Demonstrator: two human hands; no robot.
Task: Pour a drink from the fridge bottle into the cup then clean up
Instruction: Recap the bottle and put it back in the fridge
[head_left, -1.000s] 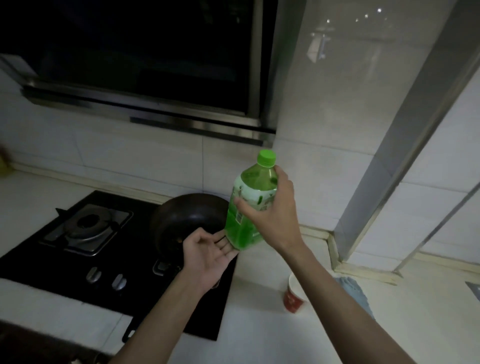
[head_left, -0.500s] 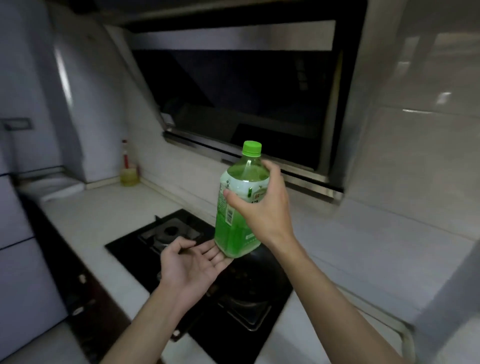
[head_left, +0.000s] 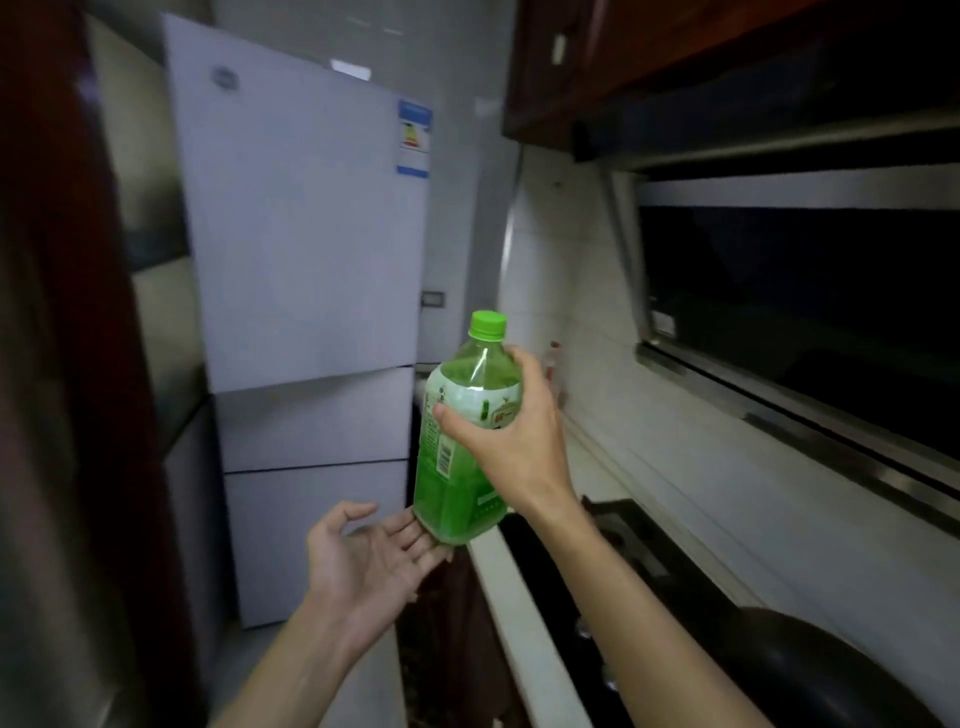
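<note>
- Currently, item one, the fridge (head_left: 306, 249): pale, tall, three closed doors stacked, well ahead of the person at the end of the narrow kitchen. Judged to be the destination for the bottle, so the step in hand looks like the clean-up carry. A door must be opened before the bottle goes in; a free hand is needed for that.
- Item two, the table (head_left: 524, 613): pale worktop along the right, carrying a black hob (head_left: 597, 566) and a dark pan (head_left: 810, 670). Its edge lies just below the bottle; keep the bottle clear of it on the walk.
- Item three, the bottle (head_left: 462, 441): clear plastic, green drink up to about the shoulder, held upright in the air between the fridge and the table edge, label facing the camera. Liquid weight sits low; carry it vertical.
- Item four, the right hand (head_left: 511, 441): grip wrapped round the upper label, thumb in front, fingers behind, clamping the bottle. Sole carrier; it is best kept firm.
- Item five, the left hand (head_left: 371, 558): palm up, fingers spread and holding nothing, fingertips at or just under the bottle's base; contact cannot be told. Best candidate for the door pull.
- Item six, the cap (head_left: 487, 324): green, on the neck; tightness cannot be told, worth checking before storage.
</note>
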